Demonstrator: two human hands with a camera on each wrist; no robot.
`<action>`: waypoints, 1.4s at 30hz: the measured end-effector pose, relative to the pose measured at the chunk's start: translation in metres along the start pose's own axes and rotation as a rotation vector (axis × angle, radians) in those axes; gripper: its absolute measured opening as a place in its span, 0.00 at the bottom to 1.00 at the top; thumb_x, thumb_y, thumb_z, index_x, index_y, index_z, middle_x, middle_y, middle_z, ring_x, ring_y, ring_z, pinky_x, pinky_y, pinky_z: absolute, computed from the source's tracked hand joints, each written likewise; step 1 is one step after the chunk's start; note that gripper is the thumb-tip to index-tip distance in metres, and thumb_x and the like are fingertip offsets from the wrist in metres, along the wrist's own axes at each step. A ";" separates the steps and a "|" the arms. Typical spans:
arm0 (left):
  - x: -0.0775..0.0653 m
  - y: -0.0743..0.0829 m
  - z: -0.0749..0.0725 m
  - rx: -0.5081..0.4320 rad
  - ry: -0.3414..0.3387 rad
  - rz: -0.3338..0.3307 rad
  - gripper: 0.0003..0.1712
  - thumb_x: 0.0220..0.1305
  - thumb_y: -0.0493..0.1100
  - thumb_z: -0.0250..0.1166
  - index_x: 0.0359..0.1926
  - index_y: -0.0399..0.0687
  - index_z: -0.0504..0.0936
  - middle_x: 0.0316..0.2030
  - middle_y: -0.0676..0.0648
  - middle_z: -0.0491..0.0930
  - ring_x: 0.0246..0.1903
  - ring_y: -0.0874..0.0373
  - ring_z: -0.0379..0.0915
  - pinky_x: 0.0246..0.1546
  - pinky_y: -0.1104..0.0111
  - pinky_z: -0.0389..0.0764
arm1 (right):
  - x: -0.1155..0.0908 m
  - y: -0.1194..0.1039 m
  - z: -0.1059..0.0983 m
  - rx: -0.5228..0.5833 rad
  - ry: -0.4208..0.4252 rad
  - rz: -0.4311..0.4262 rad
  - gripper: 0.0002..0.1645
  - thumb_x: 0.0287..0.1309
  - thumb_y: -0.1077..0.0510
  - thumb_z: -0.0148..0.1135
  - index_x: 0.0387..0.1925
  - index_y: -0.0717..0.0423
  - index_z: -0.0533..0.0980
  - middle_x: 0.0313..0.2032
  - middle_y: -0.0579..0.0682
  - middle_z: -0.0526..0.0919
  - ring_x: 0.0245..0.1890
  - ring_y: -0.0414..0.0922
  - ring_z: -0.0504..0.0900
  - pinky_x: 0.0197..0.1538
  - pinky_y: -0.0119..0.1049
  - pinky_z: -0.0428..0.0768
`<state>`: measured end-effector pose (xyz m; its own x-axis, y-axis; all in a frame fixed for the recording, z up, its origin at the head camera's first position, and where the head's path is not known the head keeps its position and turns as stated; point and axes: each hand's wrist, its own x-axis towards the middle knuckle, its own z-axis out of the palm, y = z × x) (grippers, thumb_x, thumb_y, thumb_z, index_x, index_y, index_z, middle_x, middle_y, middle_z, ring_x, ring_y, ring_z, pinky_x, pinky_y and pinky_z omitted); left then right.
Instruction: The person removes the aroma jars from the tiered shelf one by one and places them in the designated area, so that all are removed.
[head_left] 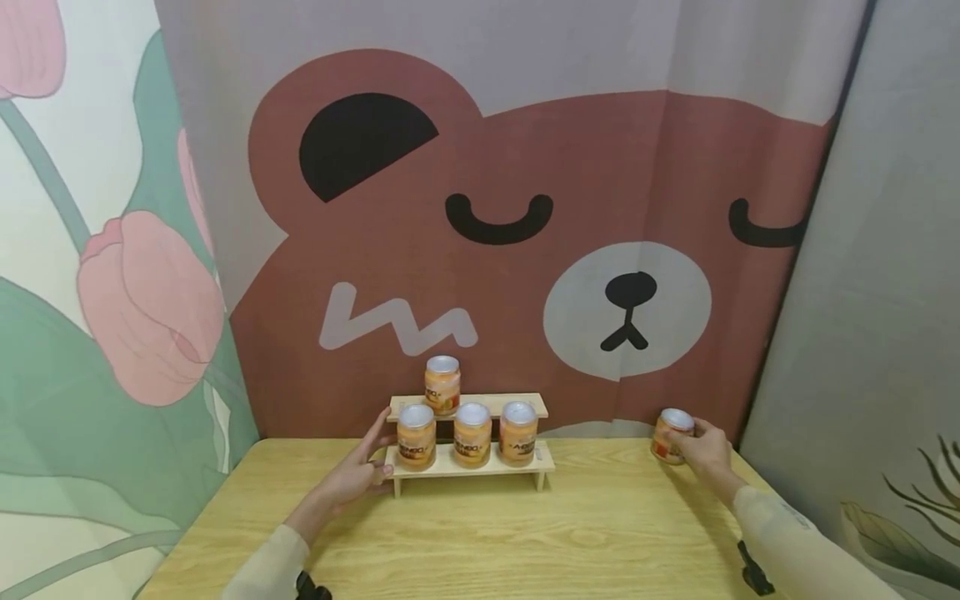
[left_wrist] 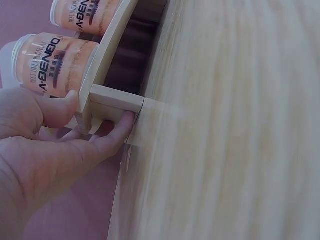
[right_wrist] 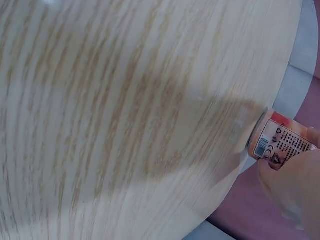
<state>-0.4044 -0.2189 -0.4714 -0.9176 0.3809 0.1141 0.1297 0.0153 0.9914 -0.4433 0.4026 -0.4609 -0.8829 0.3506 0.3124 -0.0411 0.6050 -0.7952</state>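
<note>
A small two-tier wooden rack (head_left: pixel 480 468) stands on the table. On its lower tier are three orange cans with silvery lids, left (head_left: pixel 416 437), middle (head_left: pixel 472 435) and right (head_left: pixel 517 433). One more orange can (head_left: pixel 442 386) sits on the upper tier, toward the left. My left hand (head_left: pixel 355 473) holds the rack's left end; in the left wrist view its thumb (left_wrist: pixel 60 110) lies by the lower tier's edge and a fingertip touches the leg. Far to the right, my right hand (head_left: pixel 708 454) grips another orange can (head_left: pixel 670 437) near the table's back edge. Printed text and a barcode show on that can (right_wrist: pixel 277 142).
The wood-grain table (head_left: pixel 525 542) reaches back to a curtain (head_left: pixel 600 208) printed with a sleeping bear. A flower-patterned curtain (head_left: pixel 112 333) hangs at the left, a grey one (head_left: pixel 862 292) at the right.
</note>
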 end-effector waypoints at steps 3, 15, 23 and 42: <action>0.001 0.001 0.001 0.011 0.010 0.005 0.60 0.65 0.21 0.50 0.81 0.78 0.35 0.76 0.32 0.47 0.63 0.30 0.56 0.54 0.35 0.71 | 0.002 -0.002 -0.005 -0.088 -0.069 -0.039 0.42 0.60 0.49 0.71 0.61 0.78 0.70 0.50 0.72 0.81 0.49 0.63 0.80 0.43 0.45 0.79; -0.002 0.000 0.000 0.005 0.065 -0.018 0.58 0.68 0.23 0.52 0.81 0.78 0.37 0.75 0.33 0.47 0.67 0.27 0.53 0.53 0.36 0.72 | 0.016 -0.035 -0.020 -0.369 -0.216 -0.253 0.47 0.62 0.56 0.65 0.67 0.85 0.54 0.52 0.83 0.72 0.51 0.74 0.74 0.49 0.63 0.76; -0.003 0.000 0.002 -0.007 0.068 -0.017 0.59 0.64 0.21 0.50 0.81 0.76 0.38 0.75 0.32 0.48 0.65 0.28 0.55 0.52 0.36 0.72 | 0.015 -0.071 -0.023 -0.379 -0.195 -0.365 0.38 0.66 0.53 0.60 0.67 0.77 0.63 0.61 0.77 0.70 0.59 0.73 0.69 0.55 0.68 0.70; 0.002 0.001 0.007 -0.031 0.063 -0.005 0.58 0.65 0.22 0.50 0.81 0.75 0.37 0.76 0.31 0.45 0.52 0.37 0.68 0.51 0.36 0.73 | -0.033 -0.180 0.015 -0.146 -0.035 -0.495 0.21 0.70 0.50 0.55 0.53 0.58 0.83 0.45 0.56 0.87 0.43 0.54 0.84 0.44 0.54 0.80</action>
<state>-0.4033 -0.2122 -0.4711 -0.9403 0.3215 0.1116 0.1139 -0.0115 0.9934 -0.4139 0.2716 -0.3355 -0.7895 -0.0260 0.6132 -0.3948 0.7865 -0.4749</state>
